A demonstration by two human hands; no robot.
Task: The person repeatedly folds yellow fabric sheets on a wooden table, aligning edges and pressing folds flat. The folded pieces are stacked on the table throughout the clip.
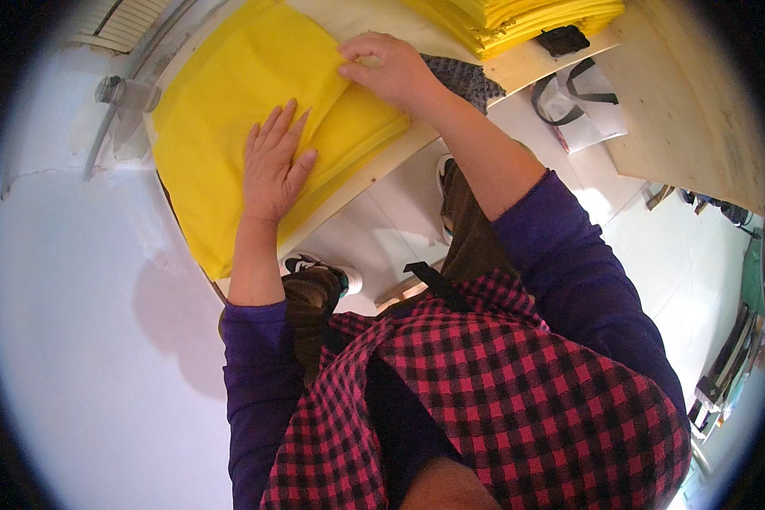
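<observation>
A yellow cloth (229,93) lies spread on the wooden tabletop (374,170), at about eleven o'clock in view. The left hand (274,161) presses flat on it, fingers apart. The right hand (391,68), at twelve o'clock, pinches a fold of it, fingers clamped. A stack of yellow cloths (518,17) lies at one o'clock.

likely a sewing workshop: stacked yellow fabric (518,17), plywood worktable (374,166).

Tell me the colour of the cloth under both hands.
Bright yellow cloth, plain with no pattern, seen best in the head view.
</observation>
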